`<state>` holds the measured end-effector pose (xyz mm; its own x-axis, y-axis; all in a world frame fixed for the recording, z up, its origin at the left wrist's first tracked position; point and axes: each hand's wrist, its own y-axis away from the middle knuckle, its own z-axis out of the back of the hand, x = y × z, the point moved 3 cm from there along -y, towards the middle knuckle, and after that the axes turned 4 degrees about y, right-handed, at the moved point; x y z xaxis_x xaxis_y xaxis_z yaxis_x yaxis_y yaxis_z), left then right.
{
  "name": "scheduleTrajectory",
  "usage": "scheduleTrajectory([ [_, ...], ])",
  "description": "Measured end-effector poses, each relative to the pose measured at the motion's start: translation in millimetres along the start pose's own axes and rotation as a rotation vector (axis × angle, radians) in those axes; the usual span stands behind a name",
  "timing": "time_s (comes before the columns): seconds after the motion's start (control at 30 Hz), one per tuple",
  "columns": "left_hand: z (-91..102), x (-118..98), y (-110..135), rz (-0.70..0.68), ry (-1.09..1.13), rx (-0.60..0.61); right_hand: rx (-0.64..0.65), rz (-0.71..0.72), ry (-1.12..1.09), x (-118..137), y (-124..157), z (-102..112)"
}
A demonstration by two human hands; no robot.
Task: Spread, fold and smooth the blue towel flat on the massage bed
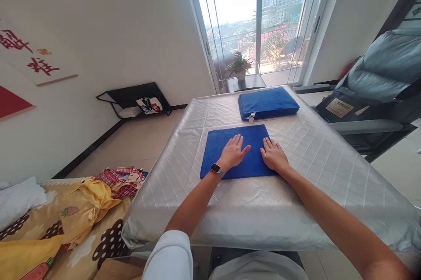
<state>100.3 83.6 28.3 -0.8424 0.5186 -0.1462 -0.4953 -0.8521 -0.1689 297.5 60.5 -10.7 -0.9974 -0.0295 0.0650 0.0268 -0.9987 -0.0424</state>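
Note:
A folded blue towel [215, 150] lies flat in the middle of the table [315, 157], which has a silvery quilted cover. My left hand [233, 152] rests palm down on the towel with fingers stretched out; a watch is on that wrist. My right hand [272, 155] lies flat on the towel's right part, fingers also stretched out. Neither hand holds anything. Farther back on the table sits a stack of folded blue towels [268, 103] with a small tag at its front edge.
A pile of yellow and patterned cloth [66, 223] lies at the lower left. A grey padded chair [378, 78] stands at the right. Behind the table are a potted plant [239, 67] on a small stand, glass balcony doors and a low black shelf [134, 100].

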Motion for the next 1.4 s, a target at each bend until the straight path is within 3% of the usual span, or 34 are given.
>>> scheduleTrajectory([
  [0.1,-18.8,-59.2,-24.3,-0.170,0.040,0.016,0.006,0.019,0.022,-1.3,2.0,-0.3],
  [0.2,-35.9,-82.5,-37.7,-0.169,0.075,0.067,0.019,0.040,0.048,-2.1,3.4,-0.4],
  [0.3,-41.8,-66.6,-32.5,-0.107,0.076,0.111,0.007,0.031,0.051,-0.9,3.4,1.2],
  [0.57,-16.3,50.9,42.2,0.196,0.018,0.148,-0.010,-0.002,0.004,1.4,1.9,2.1],
  [0.7,-8.7,82.9,75.6,0.314,-0.014,0.137,-0.001,0.002,0.007,0.4,1.1,0.5],
  [0.93,-4.6,81.3,82.4,0.342,-0.004,0.113,-0.036,-0.013,0.049,2.0,6.4,9.5],
  [1.07,-5.3,81.4,81.7,0.342,0.017,0.124,-0.025,0.002,0.099,2.0,30.1,13.0],
  [1.27,-4.6,83.9,80.8,0.343,-0.008,0.113,0.017,-0.001,0.106,2.9,65.1,2.0],
  [1.4,3.1,62.6,71.8,0.302,-0.036,0.077,0.016,0.001,0.087,4.7,66.9,-1.6],
])
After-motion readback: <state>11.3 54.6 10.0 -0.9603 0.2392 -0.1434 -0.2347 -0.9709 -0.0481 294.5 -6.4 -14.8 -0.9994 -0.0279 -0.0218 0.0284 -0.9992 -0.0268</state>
